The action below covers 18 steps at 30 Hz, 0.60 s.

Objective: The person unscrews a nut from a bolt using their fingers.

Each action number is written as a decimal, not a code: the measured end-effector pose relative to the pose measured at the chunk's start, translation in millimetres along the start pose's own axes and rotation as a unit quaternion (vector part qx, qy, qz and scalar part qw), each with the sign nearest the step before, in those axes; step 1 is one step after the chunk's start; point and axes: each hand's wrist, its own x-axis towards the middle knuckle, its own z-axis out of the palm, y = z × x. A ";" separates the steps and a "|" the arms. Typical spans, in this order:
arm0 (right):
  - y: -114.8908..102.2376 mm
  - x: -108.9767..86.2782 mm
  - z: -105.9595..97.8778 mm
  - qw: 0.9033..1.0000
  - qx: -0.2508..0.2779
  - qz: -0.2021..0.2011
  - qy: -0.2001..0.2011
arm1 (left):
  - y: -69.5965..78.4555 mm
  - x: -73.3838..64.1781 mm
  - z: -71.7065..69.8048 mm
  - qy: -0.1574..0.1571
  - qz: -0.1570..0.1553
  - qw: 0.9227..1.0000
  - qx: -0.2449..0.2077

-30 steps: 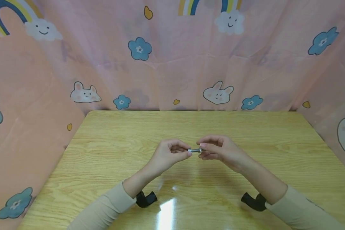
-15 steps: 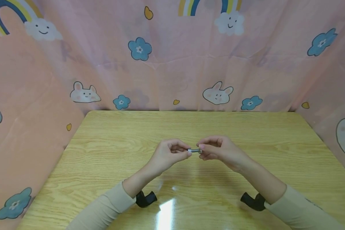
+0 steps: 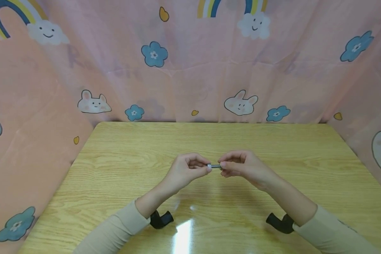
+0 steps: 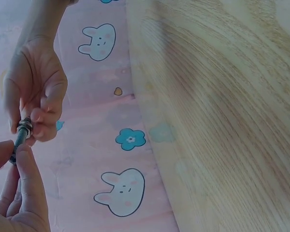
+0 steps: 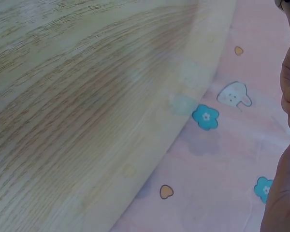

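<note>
A small silver bolt (image 3: 215, 166) is held level above the table, bridging the two hands. My left hand (image 3: 185, 172) pinches its head end between thumb and fingers. At the other end my right hand (image 3: 248, 168) has thumb and fingers on the nut, which the thumb mostly covers in the head view. The left wrist view shows the threaded shank and the nut (image 4: 26, 127) near the tip, beside the right fingers. Both hands appear at the right edge of the right wrist view, where the bolt is hidden.
The wooden table (image 3: 139, 148) spreads beneath both hands, with a bright glare patch near its front. Pink printed curtain (image 3: 184, 84) hangs behind and at the sides. Black wrist-worn pieces, one by the left cuff (image 3: 161, 220) and one by the right cuff (image 3: 280, 223), sit above the tabletop.
The right thumb has shifted slightly across the nut, which showed more plainly before and is now mostly covered. My left hand and the bolt have stayed in place.
</note>
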 end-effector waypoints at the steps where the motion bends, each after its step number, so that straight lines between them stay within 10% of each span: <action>1: 0.1 -0.1 -0.1 1.000 -0.001 -0.001 0.001 | 0.1 0.1 -0.1 0.000 0.000 1.000 0.001; 18: 3.4 0.9 0.1 1.000 0.003 -0.023 0.000 | 1.6 -1.2 -0.6 -0.006 0.009 1.000 -0.006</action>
